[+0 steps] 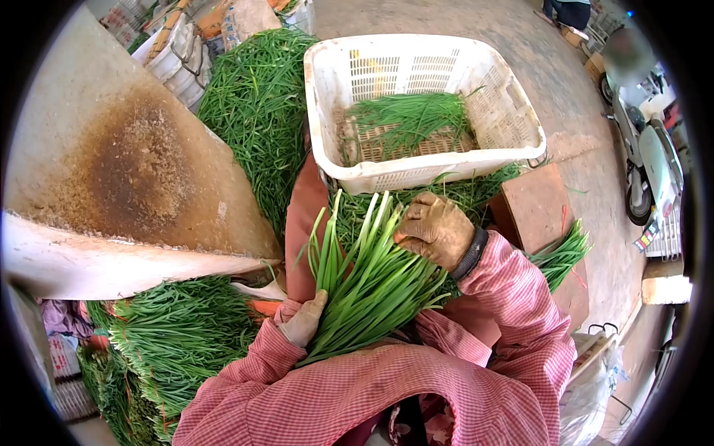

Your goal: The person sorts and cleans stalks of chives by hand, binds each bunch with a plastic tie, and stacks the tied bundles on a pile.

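Workspace seen from above. The bunch (pixel 375 297) of long green leaves lies at the centre of the frame, before the wearer's checked clothing, pale stalk ends toward the top. The left hand (pixel 303 318) is closed on its lower left side; the right hand (pixel 437 232) has its fingers curled at the upper right edge of the stalks, though whether it grips any cannot be told. Upper centre: a white crate (pixel 435 165), its slotted base partly covered by loose greens (pixel 416 119). Left: a pale slab (pixel 56 160) with a dark brown stain, between a leaf heap (pixel 253 97) above and stacked bundles (pixel 186 334) below. Right: a brown board (pixel 537 202) beside a tied bundle (pixel 561 259). The worn, patchy floor (pixel 550 82) extends to a parked scooter (pixel 658 160) at the right edge.
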`<state>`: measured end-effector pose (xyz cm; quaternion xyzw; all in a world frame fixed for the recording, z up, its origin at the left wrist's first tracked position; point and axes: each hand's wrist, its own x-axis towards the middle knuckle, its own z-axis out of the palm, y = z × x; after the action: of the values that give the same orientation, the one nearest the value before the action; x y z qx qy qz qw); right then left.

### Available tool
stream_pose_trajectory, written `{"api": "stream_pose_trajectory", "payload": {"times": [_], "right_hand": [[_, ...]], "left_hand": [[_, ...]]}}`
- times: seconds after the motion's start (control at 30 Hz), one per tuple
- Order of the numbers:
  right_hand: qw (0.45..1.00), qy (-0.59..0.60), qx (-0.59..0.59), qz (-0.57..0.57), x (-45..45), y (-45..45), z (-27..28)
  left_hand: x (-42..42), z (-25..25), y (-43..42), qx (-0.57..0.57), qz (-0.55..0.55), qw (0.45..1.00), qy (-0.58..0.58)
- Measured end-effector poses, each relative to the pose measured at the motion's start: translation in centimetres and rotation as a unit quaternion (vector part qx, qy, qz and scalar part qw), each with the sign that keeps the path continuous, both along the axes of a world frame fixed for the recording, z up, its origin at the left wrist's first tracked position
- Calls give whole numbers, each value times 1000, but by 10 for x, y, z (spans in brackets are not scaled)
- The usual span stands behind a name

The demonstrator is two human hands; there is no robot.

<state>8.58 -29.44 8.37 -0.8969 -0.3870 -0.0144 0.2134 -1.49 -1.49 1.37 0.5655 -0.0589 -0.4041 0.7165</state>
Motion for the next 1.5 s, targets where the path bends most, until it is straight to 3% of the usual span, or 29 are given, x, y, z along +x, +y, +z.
{"api": "stream_pose_trajectory", "payload": {"times": [0.1,0.23,0.3,0.4,0.43,0.47,0.53,0.57,0.6,0.67,0.73,0.8,0.87,0.93,0.97,1.03,1.1,1.3,1.37,1.4,1.5], "right_hand": [[999,-19,-21,-16,-3,-1,7],[996,90,23,-13,-2,-3,5],[968,142,208,11,-3,-6,-5],[956,119,268,-14,-10,0,-15],[920,190,341,-19,-12,4,-29],[920,190,341,-19,-15,4,-32],[848,247,465,-61,-20,8,-32],[873,145,457,-87,-24,12,-38],[873,145,457,-87,-23,10,-35],[781,237,527,-238,-19,-4,-25],[697,171,615,-326,-7,-36,-35],[648,106,554,-512,-5,-95,-85],[653,181,381,-629,-30,-129,-137],[585,287,499,-571,-66,-117,-179],[521,344,603,-496,-80,-97,-200],[374,433,767,-290,-104,-44,-241],[265,483,829,-98,-114,7,-276],[237,629,740,-37,-50,72,-57],[231,648,725,-33,-35,79,-26],[290,637,713,41,-32,75,-43],[291,613,735,19,-25,63,-61]], "left_hand": [[-1,1,-1,0,-3,1000,-13],[-4,2,-2,0,-6,999,-34],[-4,2,-3,-1,-6,999,-45],[-4,1,-6,-4,-8,998,-58],[-4,2,-9,-6,-9,998,-55],[-2,3,-10,-4,-15,999,-46],[1,5,-10,2,-29,999,-19],[1,3,-8,4,-28,999,-19],[2,-2,-5,1,-42,999,-1],[3,-12,1,-1,-58,998,18],[5,-17,6,32,-60,997,25],[5,-24,18,36,-56,998,0],[9,-29,24,41,-38,997,-55],[9,-15,17,-13,23,998,-50],[9,-19,22,-6,5,999,34],[11,-25,27,4,-4,989,151],[17,-20,19,-5,-2,990,142],[35,0,-12,6,-70,997,16],[41,7,-16,31,-139,989,-38],[45,9,-16,50,-186,979,-72],[72,15,4,134,-309,923,-185]]}}
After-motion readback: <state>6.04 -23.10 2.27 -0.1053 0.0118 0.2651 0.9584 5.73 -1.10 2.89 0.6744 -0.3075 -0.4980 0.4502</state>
